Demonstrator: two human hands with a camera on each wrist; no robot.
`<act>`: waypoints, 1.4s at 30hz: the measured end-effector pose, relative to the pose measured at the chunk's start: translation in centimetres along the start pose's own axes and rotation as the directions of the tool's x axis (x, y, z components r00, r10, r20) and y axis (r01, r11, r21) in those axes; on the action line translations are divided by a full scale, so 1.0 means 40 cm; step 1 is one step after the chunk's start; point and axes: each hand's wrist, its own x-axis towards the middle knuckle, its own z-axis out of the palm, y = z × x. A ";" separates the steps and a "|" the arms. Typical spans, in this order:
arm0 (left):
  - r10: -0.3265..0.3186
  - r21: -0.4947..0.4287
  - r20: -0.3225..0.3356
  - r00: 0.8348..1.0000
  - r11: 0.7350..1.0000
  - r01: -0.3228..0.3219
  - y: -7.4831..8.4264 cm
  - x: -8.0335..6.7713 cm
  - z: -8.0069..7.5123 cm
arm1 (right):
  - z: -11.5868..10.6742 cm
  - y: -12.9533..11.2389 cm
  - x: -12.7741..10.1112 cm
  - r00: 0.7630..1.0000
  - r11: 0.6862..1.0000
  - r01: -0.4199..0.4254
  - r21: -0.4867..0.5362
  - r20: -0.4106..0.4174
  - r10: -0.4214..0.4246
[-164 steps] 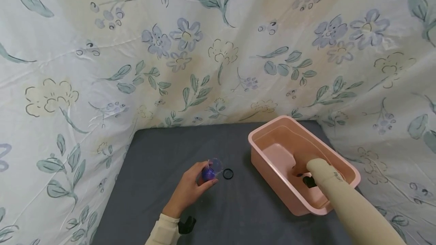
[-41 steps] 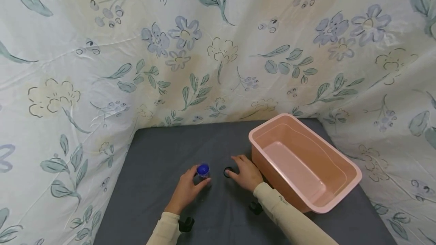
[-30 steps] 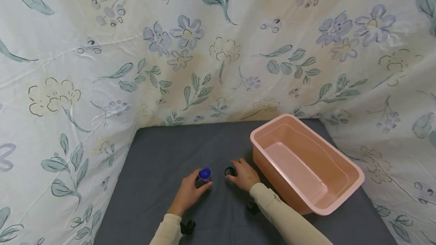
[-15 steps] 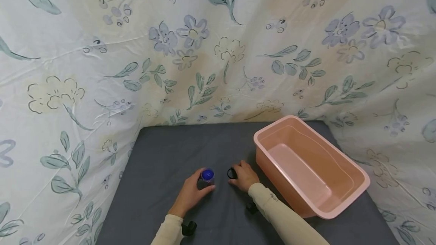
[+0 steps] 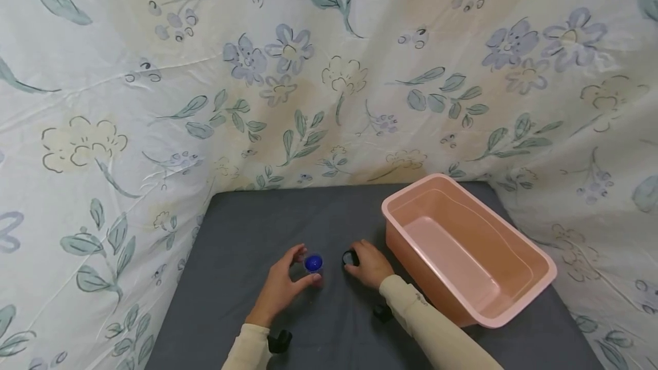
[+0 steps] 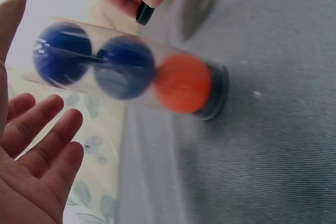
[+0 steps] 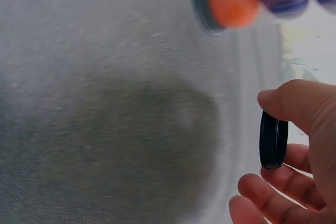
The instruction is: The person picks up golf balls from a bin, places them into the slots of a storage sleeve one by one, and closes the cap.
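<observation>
A clear plastic tube [image 6: 142, 69] stands upright on the dark table, its black base down. Inside are an orange ball [image 6: 182, 83] at the bottom and two blue balls [image 6: 125, 67] above it. My left hand [image 5: 280, 287] is around the tube with fingers spread; in the left wrist view, the fingers [image 6: 50, 135] are apart from it. To the right of the tube, my right hand [image 5: 371, 265] pinches a round black lid [image 7: 274, 141] between thumb and fingers, holding it on edge in the right wrist view.
A pink plastic bin [image 5: 406, 233] stands on the right of the grey-black table [image 5: 257, 221], close to my right forearm. Floral cloth [image 5: 339, 147] hangs behind and at both sides.
The right hand has left the bin and picked up the black lid from the table. The left hand has set the tilted tube upright, then let go of it within the last half second.
</observation>
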 end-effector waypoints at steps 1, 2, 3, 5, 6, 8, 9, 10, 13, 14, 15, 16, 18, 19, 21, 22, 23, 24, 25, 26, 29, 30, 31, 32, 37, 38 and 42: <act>0.012 0.000 -0.008 1.000 1.000 -0.012 0.005 0.000 -0.004 | -0.008 -0.005 -0.002 1.000 1.000 0.013 0.008 -0.009 -0.013; 0.023 0.000 -0.015 1.000 1.000 -0.023 0.009 0.000 -0.007 | -0.015 -0.010 -0.004 1.000 1.000 0.025 0.014 -0.017 -0.024; 0.034 0.002 -0.021 0.999 0.999 -0.034 0.013 0.000 -0.010 | -0.021 -0.015 -0.005 0.999 0.999 0.033 0.014 -0.025 -0.033; 0.051 0.013 -0.030 0.998 0.999 -0.051 0.023 0.000 -0.015 | -0.035 -0.025 -0.009 0.998 0.999 0.050 0.017 -0.041 -0.049; 0.061 0.022 -0.034 0.998 0.998 -0.060 0.027 0.001 -0.017 | -0.042 -0.030 -0.011 0.997 0.998 0.057 0.020 -0.050 -0.056; 0.079 0.036 -0.043 0.996 0.996 -0.077 0.038 0.000 -0.020 | -0.054 -0.041 -0.014 0.995 0.997 0.074 0.018 -0.071 -0.073; 0.088 0.041 -0.046 0.995 0.995 -0.087 0.043 0.000 -0.022 | -0.060 -0.046 -0.016 0.993 0.996 0.083 0.015 -0.084 -0.081; 0.100 0.047 -0.049 0.994 0.994 -0.098 0.047 -0.001 -0.024 | -0.067 -0.052 -0.019 0.991 0.995 0.093 0.017 -0.094 -0.091; 0.130 0.050 -0.053 0.990 0.991 -0.127 0.060 -0.003 -0.030 | -0.083 -0.070 -0.028 0.987 0.993 0.117 0.011 -0.116 -0.115; 0.143 0.049 -0.052 0.988 0.989 -0.140 0.063 -0.005 -0.033 | -0.089 -0.078 -0.032 0.986 0.993 0.121 0.012 -0.119 -0.119; 0.154 0.049 -0.051 0.987 0.987 -0.152 0.066 -0.006 -0.036 | -0.095 -0.086 -0.037 0.985 0.992 0.126 0.018 -0.118 -0.123; 0.169 0.050 -0.051 0.984 0.985 -0.166 0.069 -0.007 -0.038 | -0.101 -0.094 -0.041 0.985 0.991 0.130 0.028 -0.116 -0.125; 0.198 0.056 -0.052 0.979 0.979 -0.195 0.074 -0.008 -0.043 | -0.111 -0.109 -0.050 0.984 0.989 0.139 0.044 -0.117 -0.133; 0.214 0.060 -0.052 0.976 0.976 -0.210 0.077 -0.008 -0.045 | -0.117 -0.116 -0.054 0.984 0.988 0.142 0.056 -0.116 -0.135; 0.241 0.072 -0.054 0.969 0.969 -0.236 0.082 -0.009 -0.049 | -0.125 -0.128 -0.062 0.983 0.986 0.150 0.067 -0.118 -0.141; 0.252 0.075 -0.056 0.966 0.966 -0.247 0.085 -0.010 -0.051 | -0.128 -0.133 -0.064 0.982 0.986 0.154 0.070 -0.122 -0.145; 0.260 0.079 -0.056 0.964 0.964 -0.255 0.087 -0.010 -0.053 | -0.130 -0.138 -0.067 0.981 0.985 0.159 0.071 -0.126 -0.149; 0.266 0.082 -0.057 0.962 0.962 -0.261 0.089 -0.011 -0.054 | -0.133 -0.143 -0.069 0.980 0.984 0.161 0.072 -0.128 -0.151; 0.270 0.084 -0.056 0.961 0.961 -0.265 0.091 -0.011 -0.056 | -0.135 -0.147 -0.072 0.979 0.984 0.163 0.075 -0.132 -0.153; 0.273 0.087 -0.055 0.960 0.960 -0.268 0.093 -0.012 -0.057 | -0.138 -0.151 -0.074 0.979 0.984 0.163 0.072 -0.133 -0.153; 0.280 0.098 -0.055 0.959 0.957 -0.273 0.096 -0.012 -0.059 | -0.144 -0.161 -0.078 0.979 0.984 0.165 0.071 -0.134 -0.155; 0.282 0.105 -0.056 0.958 0.956 -0.275 0.097 -0.012 -0.060 | -0.146 -0.164 -0.079 0.978 0.983 0.170 0.071 -0.137 -0.159; 0.286 0.109 -0.057 0.957 0.954 -0.279 0.098 -0.012 -0.060 | -0.147 -0.167 -0.079 0.977 0.982 0.174 0.071 -0.140 -0.163; 0.289 0.114 -0.059 0.956 0.953 -0.281 0.099 -0.012 -0.060 | -0.149 -0.170 -0.081 0.975 0.981 0.180 0.071 -0.146 -0.168; 0.306 0.128 -0.067 0.950 0.947 -0.296 0.106 -0.010 -0.061 | -0.153 -0.185 -0.081 0.961 0.969 0.225 0.098 -0.189 -0.204; 0.309 0.128 -0.067 0.949 0.946 -0.299 0.106 -0.009 -0.061 | -0.153 -0.187 -0.081 0.957 0.967 0.235 0.101 -0.196 -0.212; 0.326 0.133 -0.061 0.944 0.940 -0.315 0.109 -0.011 -0.061 | -0.148 -0.195 -0.081 0.944 0.958 0.276 0.076 -0.209 -0.255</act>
